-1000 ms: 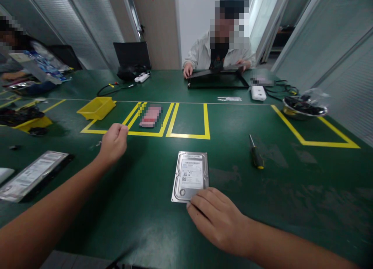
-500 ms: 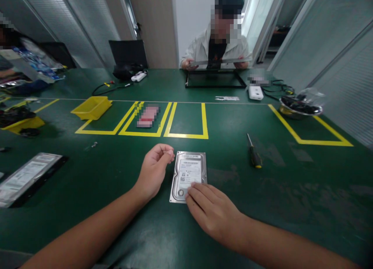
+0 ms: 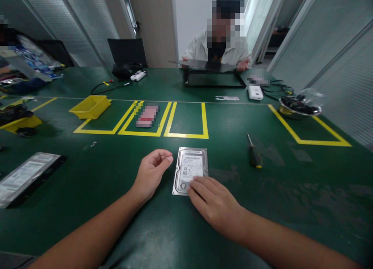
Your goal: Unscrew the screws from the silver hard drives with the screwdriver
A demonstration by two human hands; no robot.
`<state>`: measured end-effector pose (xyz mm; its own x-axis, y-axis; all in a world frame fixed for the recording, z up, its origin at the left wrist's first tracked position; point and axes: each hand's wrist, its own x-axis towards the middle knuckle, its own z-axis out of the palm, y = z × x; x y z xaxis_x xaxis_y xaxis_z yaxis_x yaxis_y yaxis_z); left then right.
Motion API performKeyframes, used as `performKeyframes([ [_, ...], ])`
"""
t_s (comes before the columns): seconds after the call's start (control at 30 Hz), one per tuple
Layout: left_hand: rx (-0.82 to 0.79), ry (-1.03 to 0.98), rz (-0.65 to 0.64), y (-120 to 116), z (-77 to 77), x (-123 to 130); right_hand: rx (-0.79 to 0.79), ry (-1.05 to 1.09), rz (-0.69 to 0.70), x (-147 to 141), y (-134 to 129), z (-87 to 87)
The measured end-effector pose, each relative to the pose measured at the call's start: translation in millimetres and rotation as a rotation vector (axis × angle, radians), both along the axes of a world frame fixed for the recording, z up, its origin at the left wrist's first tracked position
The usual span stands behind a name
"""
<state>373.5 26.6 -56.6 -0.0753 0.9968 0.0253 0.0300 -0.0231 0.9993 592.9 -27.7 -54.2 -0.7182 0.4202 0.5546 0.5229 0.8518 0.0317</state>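
Drive [image 3: 190, 164] is seen lying flat on the green table [image 3: 163, 234], label up, between the two hands. Its lower right corner is covered by the fingers of the right hand [image 3: 217, 201], which are held together and laid over the label side; the thumb is hidden, so whether the edge is gripped cannot be told. The left hand [image 3: 151, 173] is held just beside the drive's left edge, apart from it, with fingers curled and thumb tip brought near the index; whether anything small is pinched there cannot be told.

To the right, a screwdriver [image 3: 255, 157] is laid with its tip pointed away. At far left, a second drive [image 3: 27, 173] is set label up, with a black part along its edge. Beyond the hands, outlines are marked in yellow tape [image 3: 186, 136]; a pink item [image 3: 148, 116], partly pixelated, is placed inside the middle one, and a yellow bin [image 3: 91, 107] is stood near the left one. Across the table, a dark panel [image 3: 204, 65] is held over a black frame [image 3: 214, 86] by a co-worker [image 3: 198, 49].
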Motion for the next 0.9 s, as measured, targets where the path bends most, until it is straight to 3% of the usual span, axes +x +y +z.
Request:
performKeyframes([
  [0.3,0.129,0.285,-0.089,-2.6,7.3,-12.6,-0.007,0.017,0.009,1.0,3.3,-1.3],
  [0.5,0.238,0.363,-0.1,-4.5,11.2,-15.9,-0.021,0.008,0.013,4.0,4.5,-0.8],
  [0.9,0.269,0.543,-0.389,1.3,17.8,-22.9,-0.033,0.019,0.026,5.4,7.0,-3.2],
])
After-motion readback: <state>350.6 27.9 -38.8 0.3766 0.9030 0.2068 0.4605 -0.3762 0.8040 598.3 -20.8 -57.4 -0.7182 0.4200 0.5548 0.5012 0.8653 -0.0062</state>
